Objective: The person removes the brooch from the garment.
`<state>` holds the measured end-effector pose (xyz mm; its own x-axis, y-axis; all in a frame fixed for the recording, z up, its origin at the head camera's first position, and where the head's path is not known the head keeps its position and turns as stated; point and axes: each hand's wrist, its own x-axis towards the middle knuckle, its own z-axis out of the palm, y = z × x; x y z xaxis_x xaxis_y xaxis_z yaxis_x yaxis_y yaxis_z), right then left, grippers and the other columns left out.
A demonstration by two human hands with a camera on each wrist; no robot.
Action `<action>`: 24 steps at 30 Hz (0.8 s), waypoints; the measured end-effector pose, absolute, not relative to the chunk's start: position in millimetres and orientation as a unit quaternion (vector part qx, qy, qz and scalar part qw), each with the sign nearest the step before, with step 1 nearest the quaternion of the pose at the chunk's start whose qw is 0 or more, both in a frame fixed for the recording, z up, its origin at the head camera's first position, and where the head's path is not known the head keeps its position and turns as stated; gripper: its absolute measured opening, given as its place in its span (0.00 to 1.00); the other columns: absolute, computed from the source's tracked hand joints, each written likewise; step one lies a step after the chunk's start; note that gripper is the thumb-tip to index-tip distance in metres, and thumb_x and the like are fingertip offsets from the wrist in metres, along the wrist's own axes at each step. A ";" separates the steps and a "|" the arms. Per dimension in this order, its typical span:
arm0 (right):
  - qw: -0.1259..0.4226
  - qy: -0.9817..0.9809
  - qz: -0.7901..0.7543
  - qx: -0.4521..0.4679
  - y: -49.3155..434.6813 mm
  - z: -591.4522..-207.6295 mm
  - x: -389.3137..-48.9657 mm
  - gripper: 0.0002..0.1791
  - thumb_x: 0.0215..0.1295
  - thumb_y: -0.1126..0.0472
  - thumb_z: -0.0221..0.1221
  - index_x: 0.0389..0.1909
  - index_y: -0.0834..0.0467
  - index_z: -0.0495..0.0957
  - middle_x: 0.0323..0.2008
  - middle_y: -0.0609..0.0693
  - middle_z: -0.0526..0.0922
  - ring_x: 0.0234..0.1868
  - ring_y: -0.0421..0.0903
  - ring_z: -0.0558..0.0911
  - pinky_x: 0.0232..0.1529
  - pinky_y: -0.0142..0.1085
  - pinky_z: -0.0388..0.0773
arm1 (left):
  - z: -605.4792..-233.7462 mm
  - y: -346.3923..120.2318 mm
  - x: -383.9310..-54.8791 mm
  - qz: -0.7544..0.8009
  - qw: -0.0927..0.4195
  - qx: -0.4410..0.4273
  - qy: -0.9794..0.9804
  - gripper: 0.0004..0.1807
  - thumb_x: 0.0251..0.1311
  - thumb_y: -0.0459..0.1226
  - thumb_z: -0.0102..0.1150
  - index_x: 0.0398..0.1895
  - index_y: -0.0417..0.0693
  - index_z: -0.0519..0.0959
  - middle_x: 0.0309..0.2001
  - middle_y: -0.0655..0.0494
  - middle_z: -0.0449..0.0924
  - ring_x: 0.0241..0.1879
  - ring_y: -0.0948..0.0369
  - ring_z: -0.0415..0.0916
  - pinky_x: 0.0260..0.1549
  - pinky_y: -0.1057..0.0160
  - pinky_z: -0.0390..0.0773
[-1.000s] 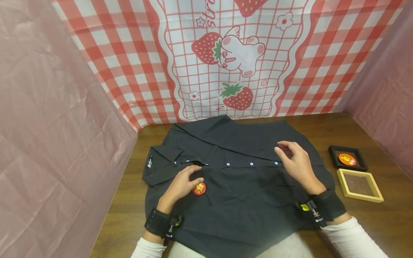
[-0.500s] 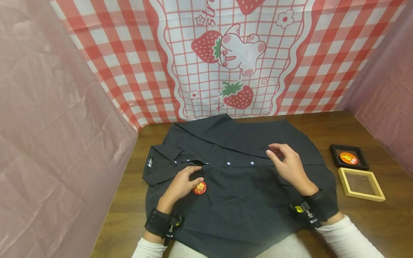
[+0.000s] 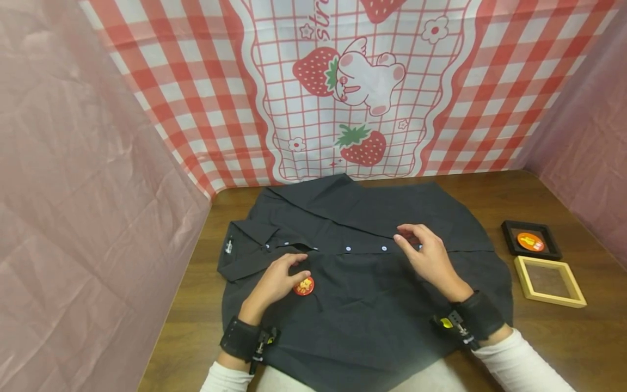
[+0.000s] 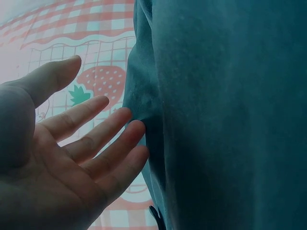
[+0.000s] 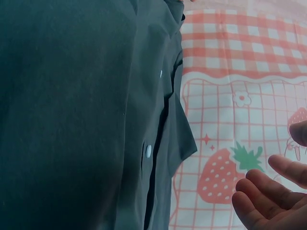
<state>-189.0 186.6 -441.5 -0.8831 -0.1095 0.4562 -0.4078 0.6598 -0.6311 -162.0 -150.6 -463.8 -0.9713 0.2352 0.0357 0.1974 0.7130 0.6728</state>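
A dark grey shirt (image 3: 362, 310) with pale buttons lies spread on the wooden table, its collar (image 3: 247, 239) towards the left. My left hand (image 3: 274, 280) is over the chest near the placket, beside a round red badge (image 3: 305, 287) that it partly covers. In the left wrist view the fingers of the left hand (image 4: 81, 153) are extended, their tips close to the cloth; contact is unclear. Over the button line to the right, my right hand (image 3: 428, 258) holds nothing. The right wrist view shows the right hand (image 5: 273, 191) with loosely bent fingers.
On the right of the table (image 3: 191, 305) lies a black square frame (image 3: 509, 245) with an orange round badge (image 3: 530, 242) in it. A pale yellow frame (image 3: 526, 286) is just in front of that. A strawberry-patterned cloth (image 3: 196, 81) hangs behind the table.
My right hand has moved left along the button line and slightly nearer to me. The left hand and the shirt look unchanged.
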 end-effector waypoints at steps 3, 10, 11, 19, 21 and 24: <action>0.193 -0.888 0.389 0.152 184.1 -442.6 -188.8 0.14 0.65 0.63 0.62 0.49 0.65 0.79 0.41 0.58 0.82 0.42 0.53 0.81 0.44 0.22 0.72 | -463.6 -150.5 -162.0 0.360 0.030 0.116 0.925 0.24 0.60 0.43 0.64 0.60 0.45 0.77 0.55 0.48 0.80 0.57 0.52 0.76 0.59 0.48 0.73; 0.174 -0.886 0.398 0.161 174.8 -445.5 -186.5 0.15 0.65 0.61 0.62 0.50 0.63 0.79 0.43 0.57 0.82 0.44 0.52 0.81 0.45 0.25 0.75 | -463.9 -150.9 -161.3 0.360 0.032 0.115 0.925 0.24 0.60 0.43 0.64 0.59 0.45 0.77 0.56 0.48 0.79 0.58 0.52 0.76 0.59 0.48 0.73; 0.173 -0.885 0.400 0.162 173.3 -446.0 -186.2 0.15 0.65 0.61 0.62 0.50 0.63 0.79 0.43 0.57 0.82 0.44 0.51 0.81 0.45 0.23 0.74 | -464.1 -151.0 -161.2 0.361 0.032 0.114 0.925 0.24 0.60 0.43 0.64 0.59 0.45 0.77 0.56 0.48 0.79 0.57 0.52 0.76 0.59 0.48 0.73; 0.178 -0.884 0.397 0.170 163.6 -448.9 -185.6 0.15 0.63 0.62 0.63 0.49 0.64 0.80 0.42 0.56 0.82 0.43 0.50 0.82 0.45 0.34 0.79 | -463.8 -152.2 -161.2 0.361 0.034 0.115 0.925 0.24 0.60 0.42 0.64 0.60 0.45 0.77 0.56 0.48 0.79 0.57 0.52 0.76 0.59 0.49 0.73; 0.175 -0.883 0.399 0.173 160.9 -448.8 -185.8 0.15 0.63 0.63 0.63 0.49 0.64 0.79 0.42 0.56 0.82 0.43 0.50 0.82 0.45 0.41 0.81 | -463.2 -152.7 -160.7 0.363 0.035 0.114 0.924 0.24 0.60 0.42 0.64 0.59 0.45 0.77 0.56 0.48 0.79 0.57 0.52 0.76 0.59 0.48 0.73; 0.171 -0.880 0.403 0.183 156.3 -449.2 -186.2 0.15 0.64 0.63 0.63 0.49 0.64 0.79 0.42 0.57 0.82 0.43 0.51 0.82 0.45 0.50 0.81 | -463.0 -153.5 -160.0 0.363 0.034 0.113 0.924 0.24 0.60 0.42 0.64 0.59 0.45 0.77 0.56 0.48 0.79 0.57 0.52 0.76 0.59 0.48 0.73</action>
<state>-186.2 156.3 -449.2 -0.8745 -0.1834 0.4490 -0.4598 0.6081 -0.6471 -160.0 -153.5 -463.0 -0.9722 0.2336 0.0186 0.1837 0.7108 0.6790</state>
